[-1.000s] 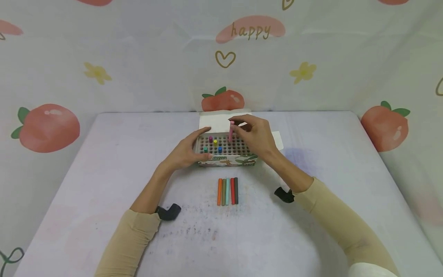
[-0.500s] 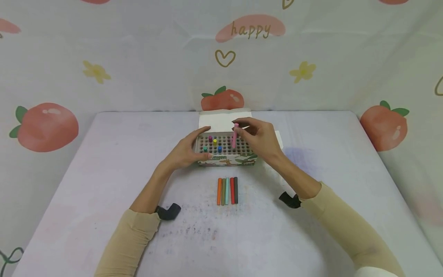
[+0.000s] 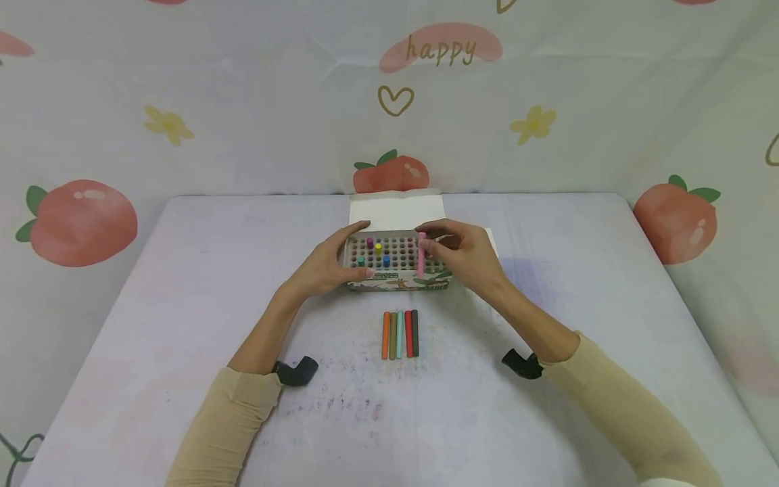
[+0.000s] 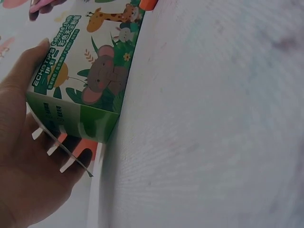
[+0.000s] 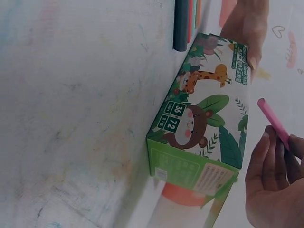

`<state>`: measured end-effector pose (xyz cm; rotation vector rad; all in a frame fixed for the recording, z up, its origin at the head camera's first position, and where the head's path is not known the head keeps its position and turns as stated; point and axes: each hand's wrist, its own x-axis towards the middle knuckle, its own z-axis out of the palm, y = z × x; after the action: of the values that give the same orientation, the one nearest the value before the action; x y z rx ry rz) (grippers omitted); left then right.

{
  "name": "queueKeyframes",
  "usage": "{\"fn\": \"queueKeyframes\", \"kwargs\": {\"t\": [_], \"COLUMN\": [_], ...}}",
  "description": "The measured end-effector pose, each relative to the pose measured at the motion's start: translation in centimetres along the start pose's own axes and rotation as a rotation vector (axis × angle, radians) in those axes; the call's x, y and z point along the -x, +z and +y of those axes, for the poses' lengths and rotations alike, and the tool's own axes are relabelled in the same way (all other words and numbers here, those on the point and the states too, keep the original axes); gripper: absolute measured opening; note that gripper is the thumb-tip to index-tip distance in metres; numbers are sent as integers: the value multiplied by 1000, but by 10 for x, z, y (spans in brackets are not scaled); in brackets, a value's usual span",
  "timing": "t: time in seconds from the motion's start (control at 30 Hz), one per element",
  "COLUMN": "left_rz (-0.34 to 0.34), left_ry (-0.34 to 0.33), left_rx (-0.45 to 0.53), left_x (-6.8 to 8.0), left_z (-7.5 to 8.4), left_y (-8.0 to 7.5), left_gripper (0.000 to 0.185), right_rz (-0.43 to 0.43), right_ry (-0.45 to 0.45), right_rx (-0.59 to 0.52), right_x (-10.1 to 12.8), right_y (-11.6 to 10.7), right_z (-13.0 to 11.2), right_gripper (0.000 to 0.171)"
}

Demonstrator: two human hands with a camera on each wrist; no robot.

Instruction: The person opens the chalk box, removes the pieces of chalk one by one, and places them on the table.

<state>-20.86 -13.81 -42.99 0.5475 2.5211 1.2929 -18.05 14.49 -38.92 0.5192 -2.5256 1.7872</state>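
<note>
Nearest the person, on the pale table, five chalk sticks lay side by side in a tidy row: orange, olive, light teal, red and black, touching or nearly so. Judging by that row, five had been taken out and laid down already.

Just beyond them stood the chalk box, its lid flap folded back toward the wall and its honeycomb of holes showing. The left hand steadied it at the left end, fingers curled round the corner and thumb along the printed front, as the left wrist view confirmed.

Over the right part of the box, the right hand pinched a pink chalk between thumb and fingertips, holding it upright and, it seemed, clear of the holes, so a sixth stick looked lifted out and not yet laid down.

Farther in, four sticks remained standing in the left part of the tray: magenta, yellow, green and blue. Most other holes looked dark and unfilled, so little seemed left to remove.
</note>
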Motion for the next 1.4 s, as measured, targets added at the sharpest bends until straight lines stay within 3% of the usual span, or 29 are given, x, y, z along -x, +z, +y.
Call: {"fn": "queueKeyframes", "kwargs": {"t": [0.6,1.4], "left_rz": [-2,-11], "left_ry": [-34,-8], "left_rx": [-8,-7], "left_x": [1,0], "left_z": [5,4], "left_y": [-3,-1], "left_gripper": [90,90], "right_rz": [-61,-182], "right_ry": [95,221], "right_rx": [-39,-75], "right_x": [23,54], "right_y": [-4,1], "right_z": [4,21], "right_gripper": [28,30]}}
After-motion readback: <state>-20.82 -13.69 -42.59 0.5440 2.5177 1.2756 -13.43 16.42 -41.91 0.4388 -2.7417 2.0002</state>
